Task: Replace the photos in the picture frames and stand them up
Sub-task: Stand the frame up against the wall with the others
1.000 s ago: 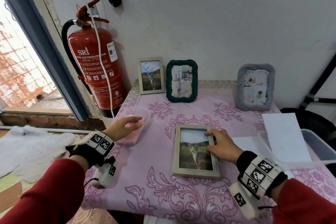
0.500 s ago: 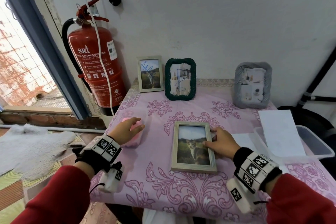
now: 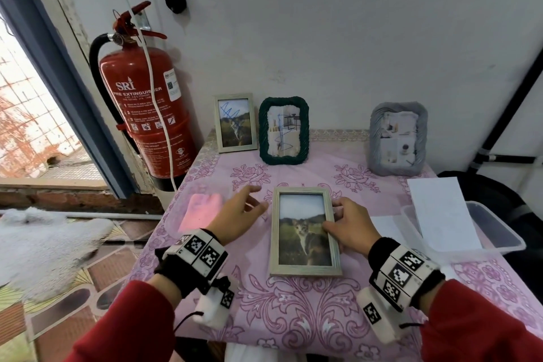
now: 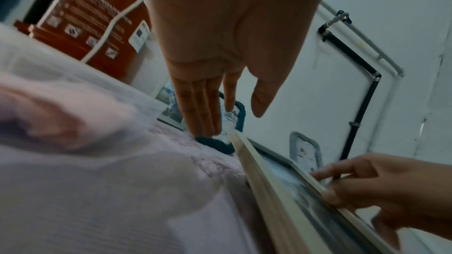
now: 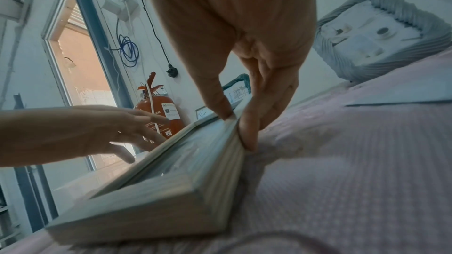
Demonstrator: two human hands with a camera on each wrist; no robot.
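A pale wooden frame point(image 3: 304, 231) with a cat photo lies face up in the middle of the pink tablecloth point(image 3: 293, 317). My right hand point(image 3: 330, 216) pinches the frame's right rail, thumb on the front and fingers along the side; the right wrist view shows this grip point(image 5: 239, 128) on the frame point(image 5: 171, 200). My left hand point(image 3: 258, 198) hovers open just left of the frame, fingers straight, holding nothing. A small wooden frame point(image 3: 235, 122), a green frame point(image 3: 283, 131) and a grey frame point(image 3: 398, 138) stand at the back against the wall.
A pink cloth point(image 3: 202, 211) lies at the table's left edge, behind my left wrist. A clear plastic box point(image 3: 499, 232) with white sheets point(image 3: 440, 211) sits at the right. A red fire extinguisher point(image 3: 144, 106) stands beside the table's back left corner.
My left hand has come off the pink cloth and moved right, up to the frame's left side. My right hand has stayed on the frame's right edge.
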